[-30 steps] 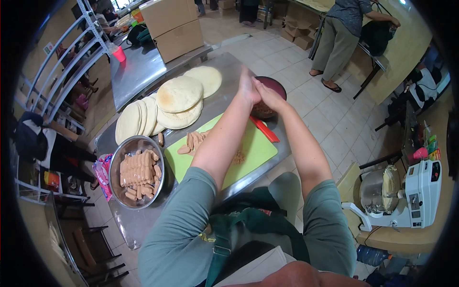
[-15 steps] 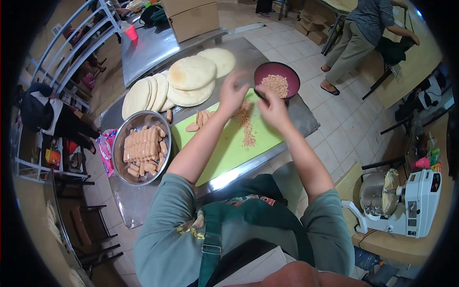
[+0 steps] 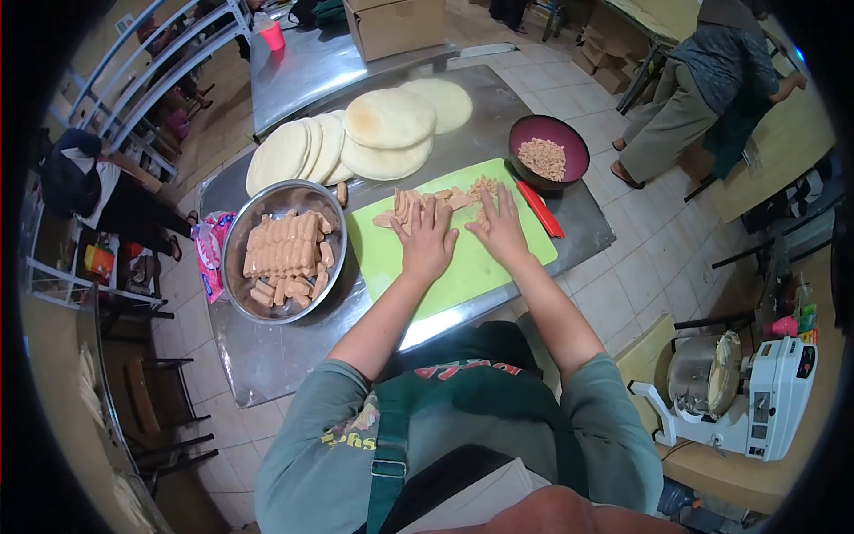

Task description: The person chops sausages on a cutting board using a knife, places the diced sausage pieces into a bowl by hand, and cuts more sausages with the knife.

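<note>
My left hand [image 3: 430, 245] lies with its fingers spread on the cut sausage pieces [image 3: 405, 206] on the green cutting board [image 3: 463, 283]. Beside it, my right hand [image 3: 500, 230], also open, rests on finely chopped sausage bits [image 3: 482, 189]. A long red object, apparently a knife [image 3: 541, 212], lies along the board's right side, apart from both hands. Behind the board's right corner, a dark red bowl [image 3: 574, 147] holds chopped bits. To the left stands a steel bowl [image 3: 233, 267] of whole sausages [image 3: 283, 245] and shorter pieces.
Round flat breads [image 3: 390, 118] lie overlapped at the back of the metal table [image 3: 374, 343]. Pink packaging [image 3: 212, 254] sits by the steel bowl. A white stand mixer [image 3: 772, 396] is on another table at right. Other people stand at far left and far right.
Both hands have come down flat onto the sausage pieces, now gathered in a row. The red knife is now visible beside the board. The person at far right has bent over.
</note>
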`<state>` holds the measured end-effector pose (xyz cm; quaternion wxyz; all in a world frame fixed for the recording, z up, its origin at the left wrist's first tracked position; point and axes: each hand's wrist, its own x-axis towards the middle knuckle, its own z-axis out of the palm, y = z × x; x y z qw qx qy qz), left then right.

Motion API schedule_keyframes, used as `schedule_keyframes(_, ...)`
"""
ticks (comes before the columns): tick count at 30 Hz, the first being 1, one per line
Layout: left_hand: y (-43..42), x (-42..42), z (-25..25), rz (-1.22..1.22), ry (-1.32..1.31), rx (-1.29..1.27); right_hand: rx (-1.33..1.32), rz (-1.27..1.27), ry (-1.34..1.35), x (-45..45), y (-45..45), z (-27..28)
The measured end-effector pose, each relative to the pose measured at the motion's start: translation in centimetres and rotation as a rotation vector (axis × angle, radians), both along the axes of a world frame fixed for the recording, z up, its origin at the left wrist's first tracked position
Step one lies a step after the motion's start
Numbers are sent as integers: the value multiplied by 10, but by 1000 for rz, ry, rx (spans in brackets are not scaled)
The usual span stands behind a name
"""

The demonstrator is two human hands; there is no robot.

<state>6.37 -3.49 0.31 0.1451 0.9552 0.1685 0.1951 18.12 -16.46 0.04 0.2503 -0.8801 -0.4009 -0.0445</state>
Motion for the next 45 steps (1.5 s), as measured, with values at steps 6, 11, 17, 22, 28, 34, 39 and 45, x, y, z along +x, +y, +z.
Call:
schedule_keyframes(6, 0, 1, -2, 5, -28, -4, 42, 136, 34, 42, 29, 5)
schedule_keyframes(11, 1, 2, -3, 23, -30, -17, 178, 303, 6, 35, 25, 7)
schedule_keyframes(17, 2, 2, -4, 38, -94, -69, 195, 339, -138, 4, 5, 8)
schedule_keyframes(22, 2, 0, -1, 7, -98, -92, 26, 133, -195, 2, 8, 7)
schedule_keyframes(28, 3, 0, -3, 13, -121, -90, 297, -86, -37, 37, 30, 0)
schedule_keyframes(34, 3, 1, -4, 15, -136, -97, 689, -223, 1363, 48, 23, 71)
schedule_keyframes(39, 2, 1, -4, 14, -131, -96, 731, -117, 1298, 73, 18, 106)
schedule_keyframes(45, 3, 1, -6, -1, -120, -83, 893, -92, 1157, 121, 6, 130)
